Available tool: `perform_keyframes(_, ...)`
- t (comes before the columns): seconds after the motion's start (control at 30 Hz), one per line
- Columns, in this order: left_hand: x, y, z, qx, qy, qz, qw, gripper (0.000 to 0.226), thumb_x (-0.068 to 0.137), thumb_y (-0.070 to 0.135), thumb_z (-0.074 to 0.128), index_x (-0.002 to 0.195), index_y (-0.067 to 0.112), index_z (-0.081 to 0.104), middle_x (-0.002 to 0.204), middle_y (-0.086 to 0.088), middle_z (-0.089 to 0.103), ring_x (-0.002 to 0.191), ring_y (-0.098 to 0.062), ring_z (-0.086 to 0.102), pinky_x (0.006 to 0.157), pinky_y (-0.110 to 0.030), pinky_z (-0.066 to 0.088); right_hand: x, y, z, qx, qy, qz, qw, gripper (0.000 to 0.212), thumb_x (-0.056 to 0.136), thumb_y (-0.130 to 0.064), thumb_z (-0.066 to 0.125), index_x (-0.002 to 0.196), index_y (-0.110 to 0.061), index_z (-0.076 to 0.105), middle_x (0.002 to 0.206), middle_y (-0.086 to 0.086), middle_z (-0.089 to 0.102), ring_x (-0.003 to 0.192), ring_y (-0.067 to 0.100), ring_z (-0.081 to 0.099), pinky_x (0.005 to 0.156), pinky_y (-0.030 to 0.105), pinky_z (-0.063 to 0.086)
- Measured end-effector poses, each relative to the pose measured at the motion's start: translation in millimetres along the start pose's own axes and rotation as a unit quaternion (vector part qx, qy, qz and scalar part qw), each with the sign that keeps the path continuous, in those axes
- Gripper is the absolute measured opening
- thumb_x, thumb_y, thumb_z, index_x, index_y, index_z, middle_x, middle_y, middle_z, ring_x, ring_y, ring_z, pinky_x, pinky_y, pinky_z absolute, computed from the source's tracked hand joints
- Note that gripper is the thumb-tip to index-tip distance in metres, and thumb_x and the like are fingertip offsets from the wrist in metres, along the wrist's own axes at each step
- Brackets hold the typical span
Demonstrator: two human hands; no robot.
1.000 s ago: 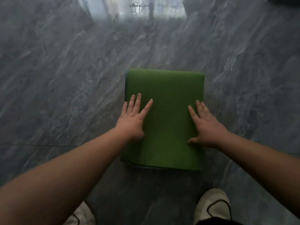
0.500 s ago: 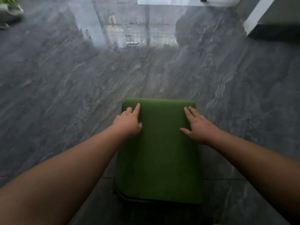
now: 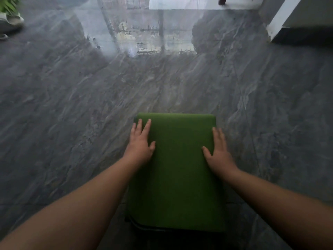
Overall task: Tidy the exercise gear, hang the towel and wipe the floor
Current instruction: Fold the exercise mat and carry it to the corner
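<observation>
No writing legible. Folded green mat [image 3: 177,170] lies between hands, long axis running away from the person. Left hand [image 3: 139,144] and right hand [image 3: 219,154] press flat, fingers straight.

Plain green mat [image 3: 177,170] on grey, white-veined marble floor [image 3: 75,98].

Glossy grey marble floor [image 3: 72,105], window reflection [image 3: 153,33], white furniture base [image 3: 277,20]

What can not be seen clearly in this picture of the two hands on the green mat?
- Head view: the near edge of the folded green mat lies in dark shadow, so its layers cannot be counted.
- The floor beneath the mat is hidden by it.
- The white object at top left is cut by the frame edge.
- The palms of the left hand and right hand face down, unseen.
</observation>
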State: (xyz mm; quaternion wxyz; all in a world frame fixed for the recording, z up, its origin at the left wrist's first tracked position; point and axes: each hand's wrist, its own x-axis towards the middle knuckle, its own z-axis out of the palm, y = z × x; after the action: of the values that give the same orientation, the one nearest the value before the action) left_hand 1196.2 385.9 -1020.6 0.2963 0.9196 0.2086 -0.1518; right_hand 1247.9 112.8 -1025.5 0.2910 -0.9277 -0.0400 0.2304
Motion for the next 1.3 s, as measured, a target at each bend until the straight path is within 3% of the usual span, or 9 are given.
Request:
perform_keyframes(0.13, -45.8, -16.1, 19.9, -0.142, 0.094, -0.081, 0.982, 0.087, 0.095, 0.037, 0.059, 0.154, 0.045, -0.004, 0.166, 0.006, -0.007, 0.151, -0.022, 0.002, 0.119, -0.047, 0.014, -33.3, 21.4, 14.7, 0.112, -0.007, 0.117, 0.987, 0.080, 0.098, -0.043, 0.053, 0.158, -0.025, 0.003, 0.165, 0.005, 0.010, 0.150, 0.027, 0.019, 0.120, 0.042, 0.020)
perform_keyframes(0.3, -72.2, -35.8, 38.4, -0.259, 0.083, -0.260, 0.926, 0.081, 0.091, 0.045, 0.063, 0.153, 0.011, 0.023, 0.150, -0.017, 0.041, 0.135, -0.034, 0.043, 0.110, -0.044, 0.038, -50.8, 25.3, 22.2, 0.188, -0.015, 0.174, 0.966, 0.061, 0.099, -0.040, 0.053, 0.150, -0.016, 0.032, 0.143, 0.011, 0.052, 0.128, 0.031, 0.051, 0.108, 0.038, 0.040)
perform_keyframes(0.6, -53.9, -43.1, 27.1, -0.212, -0.043, -0.316, 0.924, 0.081, 0.088, 0.057, 0.063, 0.146, 0.010, 0.032, 0.145, -0.016, 0.044, 0.127, -0.035, 0.050, 0.101, -0.044, 0.046, -21.6, 33.3, 12.3, 0.244, -0.091, 0.245, 0.934, 0.062, 0.086, -0.037, 0.072, 0.136, -0.012, 0.046, 0.122, 0.011, 0.063, 0.103, 0.029, 0.066, 0.094, 0.050, 0.054)
perform_keyframes(0.7, -47.9, -45.0, 20.4, -0.242, -0.074, -0.344, 0.904, 0.088, 0.083, 0.060, 0.066, 0.146, 0.008, 0.034, 0.145, -0.015, 0.045, 0.126, -0.036, 0.051, 0.104, -0.045, 0.045, -19.4, 30.6, 11.8, 0.274, -0.100, 0.253, 0.922, 0.050, 0.089, -0.034, 0.070, 0.128, -0.006, 0.056, 0.114, 0.012, 0.069, 0.098, 0.031, 0.069, 0.093, 0.052, 0.055)
perform_keyframes(0.8, -54.8, -44.6, 4.5, -0.333, -0.101, -0.352, 0.869, 0.083, 0.078, 0.056, 0.074, 0.137, 0.004, 0.048, 0.132, -0.014, 0.059, 0.110, -0.033, 0.063, 0.099, -0.045, 0.051, -28.5, 13.0, -6.1, 0.319, -0.091, 0.265, 0.905, 0.042, 0.092, -0.027, 0.067, 0.126, -0.004, 0.058, 0.109, 0.016, 0.071, 0.094, 0.034, 0.071, 0.088, 0.054, 0.057)
perform_keyframes(0.87, -69.0, -37.8, -16.5, -0.365, -0.108, -0.344, 0.858, 0.075, 0.076, 0.057, 0.075, 0.129, 0.009, 0.052, 0.124, -0.012, 0.064, 0.101, -0.030, 0.066, 0.094, -0.045, 0.054, -43.6, -8.3, -24.5, 0.348, -0.095, 0.267, 0.894, 0.030, 0.096, -0.022, 0.063, 0.121, -0.005, 0.058, 0.106, 0.017, 0.071, 0.090, 0.033, 0.071, 0.079, 0.049, 0.060)
perform_keyframes(0.93, -86.8, -27.3, -41.9, -0.360, -0.103, -0.345, 0.861, 0.085, 0.070, 0.068, 0.073, 0.131, 0.015, 0.050, 0.125, -0.009, 0.062, 0.103, -0.029, 0.066, 0.094, -0.047, 0.054, -63.9, -32.4, -44.2, 0.358, -0.097, 0.264, 0.890, 0.023, 0.098, -0.018, 0.060, 0.118, -0.008, 0.057, 0.103, 0.012, 0.070, 0.086, 0.028, 0.071, 0.073, 0.041, 0.060)
perform_keyframes(1.13, -171.3, 41.6, -179.6, -0.360, -0.081, -0.355, 0.859, 0.065, 0.088, 0.048, 0.065, 0.139, 0.014, 0.045, 0.125, -0.011, 0.061, 0.105, -0.030, 0.064, 0.096, -0.051, 0.052, -141.7, -127.5, -134.8, 0.365, -0.094, 0.247, 0.893, 0.031, 0.097, -0.020, 0.060, 0.126, -0.013, 0.051, 0.114, 0.009, 0.067, 0.097, 0.025, 0.068, 0.082, 0.041, 0.058)
perform_keyframes(1.3, -257.8, 133.2, -353.5, -0.357, -0.071, -0.333, 0.870, 0.064, 0.092, 0.047, 0.061, 0.144, 0.018, 0.039, 0.130, -0.007, 0.057, 0.106, -0.027, 0.061, 0.094, -0.046, 0.051, -228.7, -253.0, -275.2, 0.354, -0.104, 0.221, 0.903, 0.050, 0.093, -0.034, 0.064, 0.137, -0.015, 0.048, 0.125, 0.005, 0.063, 0.107, 0.023, 0.066, 0.095, 0.048, 0.054)
